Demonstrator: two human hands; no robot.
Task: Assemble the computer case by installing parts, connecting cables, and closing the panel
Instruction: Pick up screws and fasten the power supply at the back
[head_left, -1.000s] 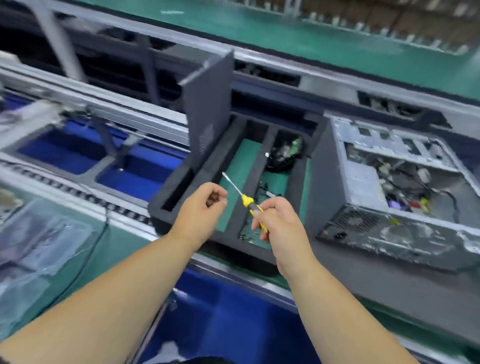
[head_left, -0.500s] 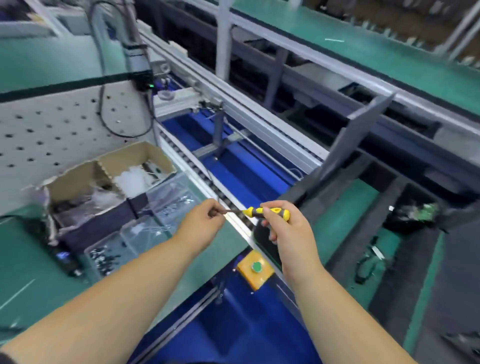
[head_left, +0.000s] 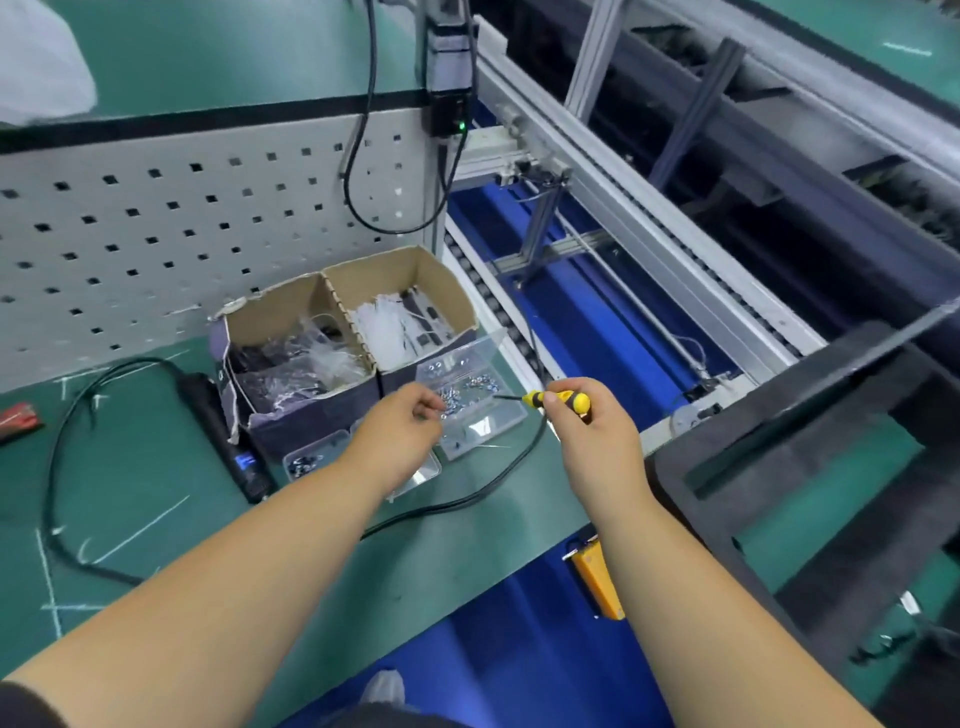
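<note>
Now left hand (head_left: 402, 431) pinches over screw tray (head_left: 475, 400); right hand (head_left: 589, 441) grips screwdriver (head_left: 558, 401); tiny screws could slip.

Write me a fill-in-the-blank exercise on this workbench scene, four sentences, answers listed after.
1. The right hand grips a screwdriver with a ____ and black handle.
2. The left hand reaches over a clear tray of small ____.
3. Behind the tray stand two ____ boxes.
4. The bench mat is ____.

Answers: yellow; screws; cardboard; green
</note>
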